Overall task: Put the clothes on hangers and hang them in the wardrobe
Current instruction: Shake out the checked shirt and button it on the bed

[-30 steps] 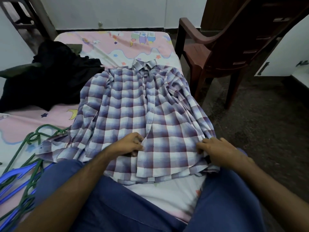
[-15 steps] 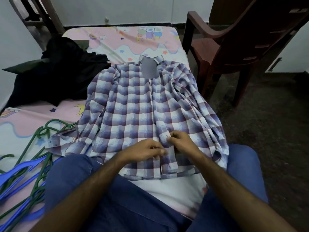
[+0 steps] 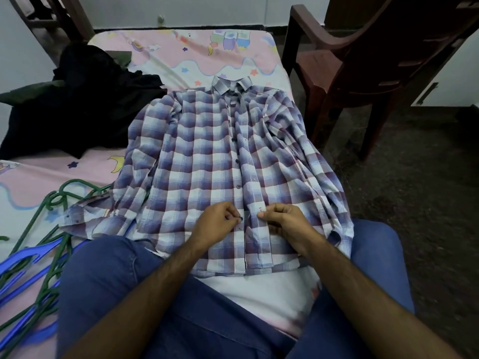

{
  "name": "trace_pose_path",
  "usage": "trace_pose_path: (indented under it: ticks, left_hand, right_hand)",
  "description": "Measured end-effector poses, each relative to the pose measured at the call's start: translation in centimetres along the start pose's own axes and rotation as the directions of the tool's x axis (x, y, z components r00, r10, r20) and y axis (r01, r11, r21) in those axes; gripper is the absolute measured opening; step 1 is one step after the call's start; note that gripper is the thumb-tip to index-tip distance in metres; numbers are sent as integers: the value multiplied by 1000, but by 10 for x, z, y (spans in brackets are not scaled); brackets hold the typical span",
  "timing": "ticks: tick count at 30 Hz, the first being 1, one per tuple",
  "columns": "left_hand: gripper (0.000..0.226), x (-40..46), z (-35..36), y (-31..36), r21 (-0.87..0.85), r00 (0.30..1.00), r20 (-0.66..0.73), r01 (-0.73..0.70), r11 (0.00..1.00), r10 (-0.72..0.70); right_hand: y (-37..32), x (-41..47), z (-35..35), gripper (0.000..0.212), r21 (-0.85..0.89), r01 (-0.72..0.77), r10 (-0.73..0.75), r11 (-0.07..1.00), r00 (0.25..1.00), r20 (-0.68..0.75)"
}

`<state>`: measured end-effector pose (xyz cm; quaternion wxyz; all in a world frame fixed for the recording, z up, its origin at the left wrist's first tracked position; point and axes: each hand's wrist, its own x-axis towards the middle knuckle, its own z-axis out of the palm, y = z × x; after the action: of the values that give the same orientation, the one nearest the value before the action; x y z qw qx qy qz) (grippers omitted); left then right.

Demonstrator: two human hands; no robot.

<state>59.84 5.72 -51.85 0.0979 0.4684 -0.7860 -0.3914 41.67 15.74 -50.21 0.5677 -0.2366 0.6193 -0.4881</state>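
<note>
A purple and white checked shirt (image 3: 202, 156) lies flat, front up, on the bed, collar at the far end. My left hand (image 3: 217, 221) pinches a dark button on the left front edge near the hem. My right hand (image 3: 282, 221) pinches the right front edge of the shirt beside it. The two hands are a short gap apart at the placket. Green hangers (image 3: 51, 200) and blue hangers (image 3: 23, 263) lie in a heap at the left, partly under the shirt's sleeve.
A pile of dark clothes (image 3: 77, 99) sits at the back left of the bed (image 3: 228, 53). A brown chair (image 3: 363, 60) stands right of the bed on the dark floor. My knees in blue trousers (image 3: 108, 281) flank the shirt's hem.
Both hands came together at the lower placket, from apart on the hem a second ago, and now pinch the two front edges. The view has shifted slightly.
</note>
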Motion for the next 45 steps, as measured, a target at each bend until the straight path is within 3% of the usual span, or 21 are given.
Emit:
trace_pose_path:
  ticks: [3,6,11,14,27,34,39,45]
  left_hand:
    - [4,4,-2,4,-122,991,4,131,984,-132]
    - [5,4,-8,3,-348,967,86,255,902,-240]
    - [7,0,-17,-1,-562,940,181,340,754,-289]
    - [6,2,-14,-1,-579,941,181,338,742,-288]
    - [7,-2,-9,-3,-556,966,125,257,790,-226]
    - [9,-4,-7,-4,-509,975,119,220,832,-185]
    - [9,-6,-9,-4,-529,974,126,227,817,-189]
    - [11,-4,-8,-6,-519,972,135,233,823,-190]
  right_hand:
    - [-2,2,5,14,-85,30,-32,996,999,-21]
    - [0,4,9,19,-114,27,-35,993,997,-71]
    - [-1,9,22,18,-276,20,-55,961,991,-120]
    - [4,16,32,20,-402,21,-97,915,981,-169]
    - [17,13,55,16,-613,11,-219,790,939,-265]
    - [24,14,62,16,-587,51,-259,808,926,-276]
    - [30,10,67,6,-425,105,-244,899,926,-288]
    - [36,9,60,8,-389,168,-283,906,923,-261]
